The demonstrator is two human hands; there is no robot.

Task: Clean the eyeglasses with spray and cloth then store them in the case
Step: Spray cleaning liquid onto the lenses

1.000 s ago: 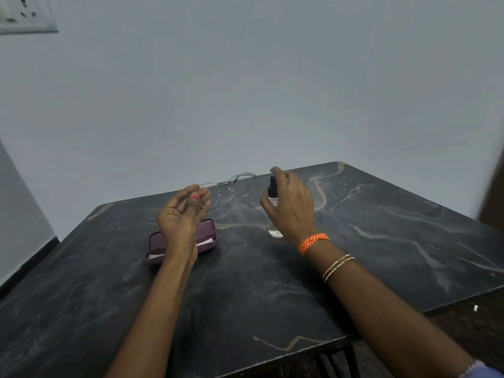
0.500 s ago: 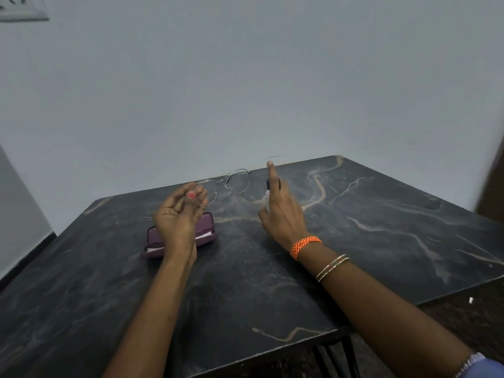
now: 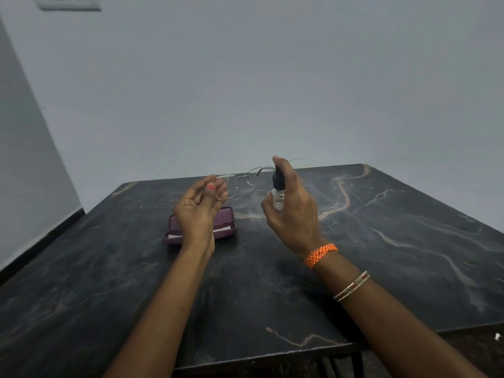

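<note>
Spray step, lenses about to get misted

Left hand pinched the wire-rim eyeglasses above the bench; right hand had its grip around the spray bottle, index finger raised over the pump. Next I'd guess: press, then wipe. The purple case lay ajar, something white inside, maybe the cloth.

Black counter veined with tan and grey marbling, purple case lined in white, clear spray bottle capped in black, orange braided wristband, thin silver-framed eyeglasses, wall painted pale grey

Case half behind left hand
</note>
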